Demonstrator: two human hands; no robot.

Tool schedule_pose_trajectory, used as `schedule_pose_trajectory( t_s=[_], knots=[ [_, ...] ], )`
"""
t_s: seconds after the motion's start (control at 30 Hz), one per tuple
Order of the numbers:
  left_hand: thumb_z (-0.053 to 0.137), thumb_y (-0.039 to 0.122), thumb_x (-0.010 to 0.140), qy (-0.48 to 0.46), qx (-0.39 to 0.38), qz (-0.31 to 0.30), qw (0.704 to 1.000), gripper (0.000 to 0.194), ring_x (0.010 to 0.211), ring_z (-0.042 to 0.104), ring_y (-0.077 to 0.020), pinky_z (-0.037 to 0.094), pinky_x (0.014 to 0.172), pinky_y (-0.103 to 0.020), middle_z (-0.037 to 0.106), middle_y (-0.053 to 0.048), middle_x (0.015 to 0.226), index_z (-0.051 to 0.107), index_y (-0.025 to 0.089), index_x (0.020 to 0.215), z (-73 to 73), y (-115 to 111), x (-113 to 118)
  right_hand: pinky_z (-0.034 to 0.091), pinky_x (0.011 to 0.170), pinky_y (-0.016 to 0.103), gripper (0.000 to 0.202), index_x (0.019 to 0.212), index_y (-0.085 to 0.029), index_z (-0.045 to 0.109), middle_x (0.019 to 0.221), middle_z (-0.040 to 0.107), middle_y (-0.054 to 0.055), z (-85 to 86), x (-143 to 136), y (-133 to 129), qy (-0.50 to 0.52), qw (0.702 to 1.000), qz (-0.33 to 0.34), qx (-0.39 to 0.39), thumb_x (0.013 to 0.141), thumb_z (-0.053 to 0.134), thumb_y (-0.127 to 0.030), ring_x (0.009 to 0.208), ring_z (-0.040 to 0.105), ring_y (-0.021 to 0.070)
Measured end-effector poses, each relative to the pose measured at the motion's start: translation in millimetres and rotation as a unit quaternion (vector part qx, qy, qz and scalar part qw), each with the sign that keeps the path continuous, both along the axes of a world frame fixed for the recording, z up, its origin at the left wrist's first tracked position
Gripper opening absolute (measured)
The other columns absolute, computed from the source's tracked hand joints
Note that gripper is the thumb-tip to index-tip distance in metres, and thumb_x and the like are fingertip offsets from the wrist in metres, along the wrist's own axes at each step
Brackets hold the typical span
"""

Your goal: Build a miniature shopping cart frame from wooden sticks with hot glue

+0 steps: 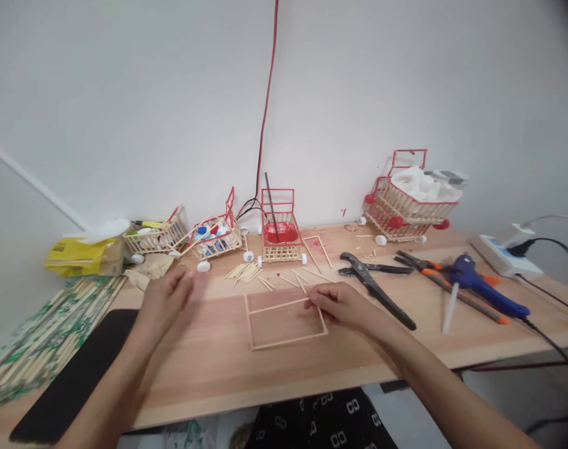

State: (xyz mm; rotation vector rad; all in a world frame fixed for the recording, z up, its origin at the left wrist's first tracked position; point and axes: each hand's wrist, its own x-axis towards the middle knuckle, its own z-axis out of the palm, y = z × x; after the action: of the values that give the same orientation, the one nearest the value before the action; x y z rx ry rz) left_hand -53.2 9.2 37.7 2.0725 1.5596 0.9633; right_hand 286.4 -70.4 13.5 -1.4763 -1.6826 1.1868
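My right hand [334, 304] pinches the right side of a small rectangular frame of thin wooden sticks [288, 340]. One stick crosses the frame near its far side, and the frame is at the middle of the wooden table. My left hand [166, 304] is held over the table to the left, apart from the frame. Its fingers are curled together, and whatever may be between them is hidden. Beyond the frame lie a pile of short sticks [247, 272] and several loose ones. Another thin stick piece with corners [328, 252] lies farther back.
Small stick carts [282, 254] line the wall, including a fuller cart [405, 215] at right. Pruning shears [377, 289], pliers [456, 290], a blue glue gun [484, 288] and a power strip [508, 254] lie right. Wrapped chopsticks [45, 340] and a black pad [78, 377] lie left.
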Motion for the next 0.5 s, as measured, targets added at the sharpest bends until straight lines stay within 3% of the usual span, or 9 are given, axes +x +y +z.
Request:
schedule_pose_trajectory(
  t_s=[0.1,0.17,0.27,0.37,0.5],
  knots=[
    [0.042,0.039,0.090,0.027,-0.006,-0.129,0.991,0.042,0.052,0.046,-0.0120,0.036,0.057,-0.024,0.047,0.004,0.049,0.044,0.019,0.053,5.3,-4,34,0.032,0.049,0.022,0.036,0.077,-0.014,0.067,0.053,0.055,-0.001,-1.2,-3,5,-0.040,0.999,0.022,0.010,0.090,0.045,-0.038,0.048,0.046,0.0102],
    [0.043,0.036,0.090,0.046,-0.004,-0.172,0.984,0.041,0.051,0.046,-0.0121,0.036,0.056,-0.024,0.046,0.003,0.048,0.046,0.019,0.053,6.6,1,54,0.034,0.051,0.022,0.032,0.075,-0.015,0.068,0.056,0.059,0.001,-1.1,-6,8,-0.092,0.995,0.026,0.037,0.089,0.046,-0.033,0.051,0.050,0.0114],
    [0.050,0.026,0.087,0.075,0.012,-0.249,0.966,0.016,0.072,0.058,-0.0158,0.041,0.067,-0.026,0.066,-0.002,0.078,0.064,0.018,0.085,1.8,15,79,0.035,0.055,0.023,0.025,0.074,-0.017,0.069,0.067,0.066,0.002,-0.1,-11,10,-0.161,0.983,0.035,0.083,0.087,0.049,-0.025,0.060,0.055,0.0130],
    [0.050,0.020,0.086,0.139,0.061,-0.300,0.942,0.018,0.090,0.059,-0.0197,0.042,0.082,-0.031,0.069,-0.006,0.095,0.066,0.019,0.094,-9.0,29,99,0.038,0.061,0.025,0.023,0.078,-0.019,0.070,0.078,0.069,0.004,3.4,-13,7,-0.224,0.965,0.015,0.134,0.086,0.049,-0.022,0.070,0.059,0.0155],
    [0.046,0.014,0.085,0.217,0.074,-0.325,0.917,0.018,0.089,0.057,-0.0196,0.043,0.079,-0.031,0.064,-0.007,0.093,0.063,0.019,0.085,-21.6,40,112,0.041,0.069,0.027,0.022,0.089,-0.021,0.071,0.086,0.070,0.005,10.7,-4,-4,-0.268,0.949,-0.018,0.168,0.088,0.049,-0.023,0.079,0.061,0.0180]
  ],
)
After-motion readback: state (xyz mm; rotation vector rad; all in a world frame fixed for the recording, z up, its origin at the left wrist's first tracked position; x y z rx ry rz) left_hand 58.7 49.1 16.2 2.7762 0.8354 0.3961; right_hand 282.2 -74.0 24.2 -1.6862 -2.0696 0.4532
